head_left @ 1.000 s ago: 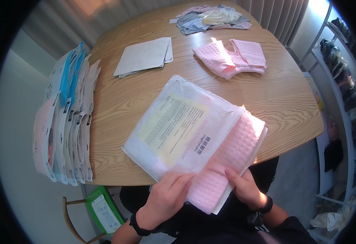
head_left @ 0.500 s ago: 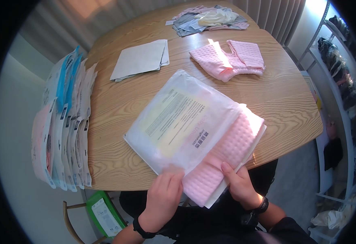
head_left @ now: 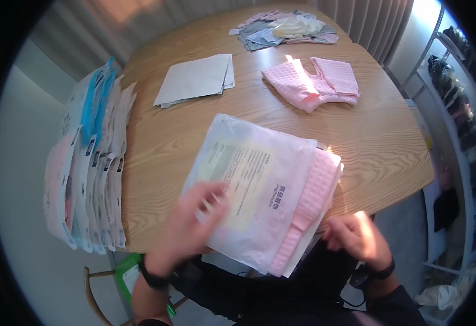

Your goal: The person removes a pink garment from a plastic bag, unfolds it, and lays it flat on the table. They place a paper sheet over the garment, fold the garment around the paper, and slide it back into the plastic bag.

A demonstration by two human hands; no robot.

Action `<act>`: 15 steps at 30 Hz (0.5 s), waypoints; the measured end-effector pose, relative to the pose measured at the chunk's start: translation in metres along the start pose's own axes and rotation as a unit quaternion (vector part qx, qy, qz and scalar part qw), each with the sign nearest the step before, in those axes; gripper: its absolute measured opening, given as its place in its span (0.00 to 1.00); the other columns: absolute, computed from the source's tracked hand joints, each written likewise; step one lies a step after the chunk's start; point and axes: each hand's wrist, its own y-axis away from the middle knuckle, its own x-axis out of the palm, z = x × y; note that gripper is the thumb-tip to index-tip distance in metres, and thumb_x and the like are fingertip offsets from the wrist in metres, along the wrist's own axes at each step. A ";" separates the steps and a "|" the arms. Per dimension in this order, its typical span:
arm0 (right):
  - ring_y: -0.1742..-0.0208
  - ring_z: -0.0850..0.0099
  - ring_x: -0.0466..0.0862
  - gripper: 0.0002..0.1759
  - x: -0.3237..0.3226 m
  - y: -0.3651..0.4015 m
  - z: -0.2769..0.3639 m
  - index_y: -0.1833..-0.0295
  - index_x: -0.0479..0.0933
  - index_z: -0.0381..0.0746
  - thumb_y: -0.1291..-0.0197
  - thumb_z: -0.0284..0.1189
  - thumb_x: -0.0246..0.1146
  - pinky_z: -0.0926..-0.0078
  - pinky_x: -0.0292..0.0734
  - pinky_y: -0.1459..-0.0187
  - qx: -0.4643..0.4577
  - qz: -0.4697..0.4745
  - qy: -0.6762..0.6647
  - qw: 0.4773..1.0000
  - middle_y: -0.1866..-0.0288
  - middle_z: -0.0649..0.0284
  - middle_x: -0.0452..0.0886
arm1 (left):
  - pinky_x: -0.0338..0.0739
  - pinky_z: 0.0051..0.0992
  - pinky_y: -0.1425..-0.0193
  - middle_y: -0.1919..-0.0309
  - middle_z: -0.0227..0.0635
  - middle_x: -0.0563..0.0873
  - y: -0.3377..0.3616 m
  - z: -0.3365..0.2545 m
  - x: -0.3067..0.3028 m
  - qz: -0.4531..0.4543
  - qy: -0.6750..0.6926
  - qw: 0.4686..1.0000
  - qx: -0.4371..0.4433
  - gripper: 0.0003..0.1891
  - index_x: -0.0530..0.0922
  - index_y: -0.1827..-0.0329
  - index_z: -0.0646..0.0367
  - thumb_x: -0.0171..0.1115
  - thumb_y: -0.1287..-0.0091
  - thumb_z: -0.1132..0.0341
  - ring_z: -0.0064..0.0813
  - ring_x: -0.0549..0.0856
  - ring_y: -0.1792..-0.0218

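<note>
Pink cloth (head_left: 313, 196) deeper inside the bag (head_left: 259, 163) now, right hand (head_left: 359, 239) released, left hand (head_left: 194, 218) too blurred to tell

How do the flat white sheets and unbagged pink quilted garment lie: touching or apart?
Apart: the head view shows bare wood between the sheets and the garment.

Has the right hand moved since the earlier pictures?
Yes, the right hand has shifted rightward along the near edge of the table.
</note>
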 end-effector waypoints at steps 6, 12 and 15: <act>0.73 0.61 0.83 0.14 -0.003 -0.049 0.075 0.64 0.80 0.31 0.33 0.34 0.63 0.69 0.77 0.67 -0.264 -0.095 0.188 0.941 0.73 0.53 0.83 | 0.79 0.29 0.44 0.51 0.38 0.85 -0.170 0.083 -0.066 -0.023 -0.130 0.991 0.030 0.18 0.79 0.42 0.62 0.67 0.33 0.67 0.29 0.84 0.50; 0.61 0.72 0.86 0.11 0.039 -0.213 0.160 0.51 0.80 0.36 0.32 0.31 0.61 0.75 0.82 0.61 -0.139 0.028 -0.040 0.989 0.59 0.61 0.86 | 0.72 0.39 0.29 0.36 0.53 0.80 -0.256 0.162 -0.056 -0.122 -0.282 0.943 0.126 0.27 0.78 0.39 0.65 0.69 0.35 0.56 0.48 0.77 0.32; 0.58 0.70 0.86 0.12 0.053 -0.313 0.160 0.50 0.80 0.36 0.35 0.29 0.60 0.71 0.82 0.59 -0.077 -0.035 -0.164 0.983 0.58 0.60 0.85 | 0.72 0.38 0.29 0.33 0.51 0.79 -0.257 0.164 -0.044 -0.082 -0.263 0.960 0.052 0.29 0.79 0.38 0.64 0.68 0.34 0.50 0.47 0.76 0.32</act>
